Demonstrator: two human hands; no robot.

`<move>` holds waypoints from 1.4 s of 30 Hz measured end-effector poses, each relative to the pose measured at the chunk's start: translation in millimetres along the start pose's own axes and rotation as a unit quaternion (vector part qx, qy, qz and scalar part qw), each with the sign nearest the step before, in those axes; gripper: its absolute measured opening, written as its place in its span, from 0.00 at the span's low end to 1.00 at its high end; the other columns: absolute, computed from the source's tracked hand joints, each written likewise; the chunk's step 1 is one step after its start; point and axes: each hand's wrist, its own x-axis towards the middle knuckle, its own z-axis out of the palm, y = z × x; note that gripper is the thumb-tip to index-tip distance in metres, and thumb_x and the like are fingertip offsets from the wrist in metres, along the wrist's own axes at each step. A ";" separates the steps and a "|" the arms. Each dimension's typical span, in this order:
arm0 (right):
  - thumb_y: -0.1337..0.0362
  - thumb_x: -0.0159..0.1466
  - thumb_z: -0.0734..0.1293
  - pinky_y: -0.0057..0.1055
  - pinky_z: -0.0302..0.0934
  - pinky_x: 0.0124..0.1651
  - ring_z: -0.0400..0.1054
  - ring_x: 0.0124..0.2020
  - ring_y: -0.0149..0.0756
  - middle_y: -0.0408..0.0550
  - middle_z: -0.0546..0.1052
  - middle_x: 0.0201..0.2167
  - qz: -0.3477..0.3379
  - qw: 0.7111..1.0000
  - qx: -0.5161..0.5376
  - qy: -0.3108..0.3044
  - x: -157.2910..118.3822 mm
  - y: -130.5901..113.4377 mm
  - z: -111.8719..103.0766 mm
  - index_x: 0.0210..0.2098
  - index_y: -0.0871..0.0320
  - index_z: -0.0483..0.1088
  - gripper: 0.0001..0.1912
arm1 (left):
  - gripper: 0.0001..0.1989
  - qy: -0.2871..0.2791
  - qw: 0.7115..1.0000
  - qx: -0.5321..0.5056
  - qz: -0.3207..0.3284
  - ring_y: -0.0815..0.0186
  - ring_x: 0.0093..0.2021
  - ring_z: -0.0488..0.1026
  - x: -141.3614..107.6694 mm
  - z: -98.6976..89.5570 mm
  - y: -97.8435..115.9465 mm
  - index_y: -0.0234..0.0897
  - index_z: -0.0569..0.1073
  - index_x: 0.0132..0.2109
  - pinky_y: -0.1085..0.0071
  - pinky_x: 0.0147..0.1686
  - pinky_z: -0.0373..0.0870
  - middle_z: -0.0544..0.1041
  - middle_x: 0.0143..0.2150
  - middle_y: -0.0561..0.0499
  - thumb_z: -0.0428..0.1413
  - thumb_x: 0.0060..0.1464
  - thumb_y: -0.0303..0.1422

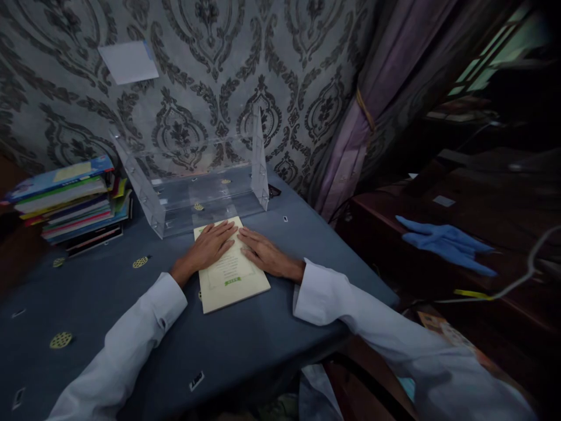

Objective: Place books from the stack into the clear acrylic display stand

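A pale yellow booklet [232,275] with small print and a green ribbon mark lies flat on the blue tablecloth [272,333]. Across its upper left part rests my left hand [213,242], palm down with the fingers stretched out. From the other side my right hand [265,251] lies flat on the booklet's upper right part, fingers extended. The fingertips of both hands come close together near the top edge. Part of the page is hidden under them. Just beyond the booklet stands a clear plastic rack [258,169] with upright side panels.
A stack of books [79,202] stands at the table's left. Blue gloves [447,240] lie on a dark red surface [381,204] at the right, near a pale cable [532,260]. A purple curtain [350,158] hangs beside the patterned wall [210,76], which bears a white sheet [130,62].
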 end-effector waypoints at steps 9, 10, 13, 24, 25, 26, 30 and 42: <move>0.54 0.74 0.55 0.50 0.49 0.73 0.47 0.73 0.44 0.59 0.59 0.71 -0.009 1.000 0.011 0.000 -14.7 -7.1 -0.7 0.69 0.61 0.58 0.29 | 0.29 -0.029 0.999 -0.010 0.026 0.59 0.74 0.49 -6.5 -3.9 8.7 0.42 0.57 0.72 0.50 0.70 0.42 0.56 0.74 0.48 0.33 0.72 0.47; 0.54 0.74 0.55 0.50 0.49 0.73 0.47 0.73 0.44 0.60 0.58 0.71 -0.009 1.000 0.011 0.000 -16.6 -7.9 -0.7 0.69 0.62 0.58 0.29 | 0.29 -0.029 0.999 -0.009 0.028 0.58 0.74 0.49 -6.9 -3.7 9.5 0.43 0.57 0.72 0.50 0.70 0.42 0.56 0.74 0.48 0.32 0.72 0.47; 0.55 0.74 0.56 0.51 0.49 0.73 0.48 0.73 0.45 0.62 0.58 0.70 -0.006 1.000 0.012 -0.001 -23.0 -11.5 -1.3 0.68 0.64 0.59 0.29 | 0.29 -0.032 0.999 -0.008 0.033 0.58 0.74 0.49 -8.3 -3.3 12.0 0.44 0.58 0.71 0.50 0.70 0.42 0.56 0.74 0.48 0.33 0.72 0.47; 0.57 0.73 0.57 0.48 0.49 0.73 0.49 0.73 0.43 0.57 0.58 0.71 0.004 1.000 0.021 -0.009 -50.4 -35.9 -12.5 0.69 0.60 0.57 0.28 | 0.29 -0.046 0.996 -0.031 0.066 0.59 0.74 0.48 -19.8 -3.7 28.1 0.44 0.56 0.72 0.50 0.71 0.38 0.55 0.74 0.48 0.33 0.72 0.48; 0.57 0.73 0.58 0.48 0.50 0.73 0.49 0.73 0.43 0.57 0.58 0.71 0.004 1.000 0.021 -0.010 -52.6 -37.8 -13.0 0.69 0.60 0.57 0.28 | 0.28 -0.048 0.996 -0.032 0.067 0.59 0.74 0.48 -21.2 -3.6 29.9 0.45 0.56 0.72 0.50 0.71 0.39 0.55 0.74 0.48 0.33 0.72 0.48; 0.57 0.73 0.58 0.48 0.50 0.73 0.49 0.73 0.43 0.57 0.58 0.71 0.003 1.000 0.021 -0.012 -54.8 -39.5 -13.3 0.69 0.60 0.57 0.28 | 0.28 -0.049 0.996 -0.032 0.067 0.59 0.74 0.48 -22.9 -3.6 31.8 0.45 0.56 0.72 0.50 0.71 0.39 0.55 0.74 0.49 0.34 0.72 0.47; 0.59 0.73 0.58 0.47 0.51 0.73 0.49 0.73 0.43 0.57 0.58 0.71 -0.005 1.000 0.012 -0.012 -64.9 -46.3 -13.4 0.70 0.60 0.57 0.28 | 0.27 -0.049 0.996 -0.031 0.072 0.60 0.74 0.49 -31.1 -3.5 40.7 0.45 0.56 0.72 0.51 0.71 0.41 0.56 0.74 0.49 0.35 0.72 0.47; 0.62 0.72 0.61 0.47 0.52 0.72 0.49 0.73 0.44 0.58 0.59 0.71 -0.007 0.999 -0.038 -0.028 -101.6 -69.8 -12.6 0.72 0.59 0.52 0.31 | 0.30 -0.020 0.993 0.004 0.117 0.59 0.73 0.52 -70.7 2.4 74.7 0.42 0.51 0.73 0.52 0.71 0.45 0.58 0.73 0.44 0.40 0.71 0.47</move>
